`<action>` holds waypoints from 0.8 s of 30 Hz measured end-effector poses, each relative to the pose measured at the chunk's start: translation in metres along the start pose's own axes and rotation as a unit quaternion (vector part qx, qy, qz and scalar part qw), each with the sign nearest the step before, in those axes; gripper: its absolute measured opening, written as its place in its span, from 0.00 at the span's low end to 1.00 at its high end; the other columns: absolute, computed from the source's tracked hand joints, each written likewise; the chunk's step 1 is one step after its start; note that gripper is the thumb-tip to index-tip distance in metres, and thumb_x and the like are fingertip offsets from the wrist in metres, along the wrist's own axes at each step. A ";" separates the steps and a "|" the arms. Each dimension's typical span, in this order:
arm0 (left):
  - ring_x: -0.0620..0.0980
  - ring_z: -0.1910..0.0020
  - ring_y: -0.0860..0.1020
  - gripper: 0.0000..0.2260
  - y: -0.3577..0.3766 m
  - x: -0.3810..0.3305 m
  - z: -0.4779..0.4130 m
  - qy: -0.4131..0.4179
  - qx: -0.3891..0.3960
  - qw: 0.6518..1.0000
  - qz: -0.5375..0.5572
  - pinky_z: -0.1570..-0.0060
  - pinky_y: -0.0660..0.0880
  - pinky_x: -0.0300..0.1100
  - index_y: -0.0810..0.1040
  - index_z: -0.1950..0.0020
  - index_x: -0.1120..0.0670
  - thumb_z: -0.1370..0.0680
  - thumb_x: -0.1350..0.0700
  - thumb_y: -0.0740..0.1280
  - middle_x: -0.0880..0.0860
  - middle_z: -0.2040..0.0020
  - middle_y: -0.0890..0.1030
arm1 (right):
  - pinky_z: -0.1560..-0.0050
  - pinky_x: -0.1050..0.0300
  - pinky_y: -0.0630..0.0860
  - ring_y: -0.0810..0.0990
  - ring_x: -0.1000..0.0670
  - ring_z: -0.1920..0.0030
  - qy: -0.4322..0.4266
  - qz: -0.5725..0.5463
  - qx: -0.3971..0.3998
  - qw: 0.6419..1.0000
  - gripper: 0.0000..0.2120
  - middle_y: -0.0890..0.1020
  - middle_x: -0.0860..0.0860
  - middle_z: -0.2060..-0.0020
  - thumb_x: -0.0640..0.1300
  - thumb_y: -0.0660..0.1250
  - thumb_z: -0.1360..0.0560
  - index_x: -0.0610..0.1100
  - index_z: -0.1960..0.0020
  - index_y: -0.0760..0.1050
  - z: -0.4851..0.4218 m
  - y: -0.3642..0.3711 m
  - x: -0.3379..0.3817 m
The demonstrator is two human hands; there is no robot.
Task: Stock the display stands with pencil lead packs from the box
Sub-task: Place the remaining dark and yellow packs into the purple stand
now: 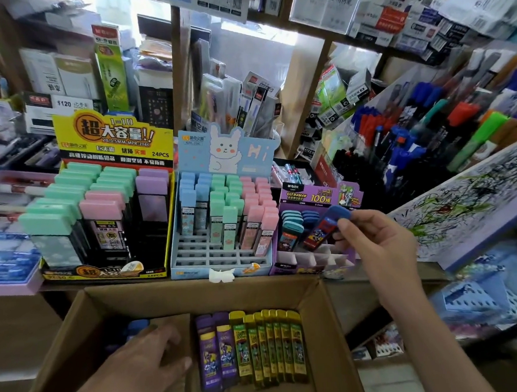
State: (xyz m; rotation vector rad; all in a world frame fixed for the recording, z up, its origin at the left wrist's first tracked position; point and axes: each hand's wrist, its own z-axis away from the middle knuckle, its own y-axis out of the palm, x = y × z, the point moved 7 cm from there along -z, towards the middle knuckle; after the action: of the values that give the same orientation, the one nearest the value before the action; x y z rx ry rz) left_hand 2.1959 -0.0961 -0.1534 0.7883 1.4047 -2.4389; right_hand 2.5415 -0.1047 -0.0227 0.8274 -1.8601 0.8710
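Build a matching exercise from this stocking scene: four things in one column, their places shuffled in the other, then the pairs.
Things
1. blue-capped lead pack
2. yellow lead packs
3. left hand
4. rabbit display stand

Places
A. in a row in the cardboard box
B. pinched by the right hand over the purple stand
C. between the yellow stand and the purple one
D. resting inside the box, left of the packs

Pairs: 1-B, 2-A, 3-D, 4-C
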 end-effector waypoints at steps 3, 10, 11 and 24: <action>0.38 0.41 0.72 0.12 0.001 0.001 0.001 0.009 -0.003 1.000 0.006 0.36 0.69 0.37 0.69 0.40 0.37 0.21 0.37 0.65 0.38 0.41 0.72 | 0.60 0.61 0.84 0.87 0.48 0.60 0.005 0.009 0.014 1.000 0.04 0.87 0.48 0.61 0.38 0.73 0.23 0.46 0.51 0.83 -0.006 0.003 -0.006; 0.37 0.41 0.72 0.12 0.003 0.002 -0.001 0.012 -0.016 1.000 -0.001 0.35 0.69 0.35 0.69 0.42 0.36 0.22 0.38 0.66 0.38 0.42 0.73 | 0.63 0.64 0.82 0.85 0.54 0.64 0.014 0.062 0.033 0.997 0.07 0.87 0.53 0.64 0.37 0.74 0.24 0.49 0.53 0.83 -0.011 0.015 -0.016; 0.37 0.41 0.72 0.12 0.003 0.002 -0.001 0.013 -0.019 1.000 -0.003 0.35 0.70 0.35 0.69 0.42 0.36 0.22 0.38 0.67 0.38 0.43 0.72 | 0.64 0.66 0.80 0.85 0.55 0.65 0.010 0.075 0.034 0.997 0.08 0.87 0.54 0.64 0.38 0.74 0.24 0.51 0.54 0.83 -0.011 0.017 -0.017; 0.36 0.43 0.73 0.12 0.006 0.013 -0.005 -0.009 0.001 1.000 0.004 0.40 0.70 0.36 0.71 0.43 0.35 0.24 0.37 0.68 0.36 0.45 0.74 | 0.60 0.69 0.79 0.83 0.59 0.59 -0.010 0.155 -0.008 0.988 0.04 0.85 0.56 0.62 0.41 0.75 0.24 0.48 0.52 0.83 0.005 0.018 -0.012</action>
State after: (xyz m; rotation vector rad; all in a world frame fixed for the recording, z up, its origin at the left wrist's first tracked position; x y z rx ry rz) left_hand 2.1896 -0.0945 -0.1671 0.7693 1.3909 -2.4357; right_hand 2.5289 -0.0970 -0.0397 0.5456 -2.0424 1.0401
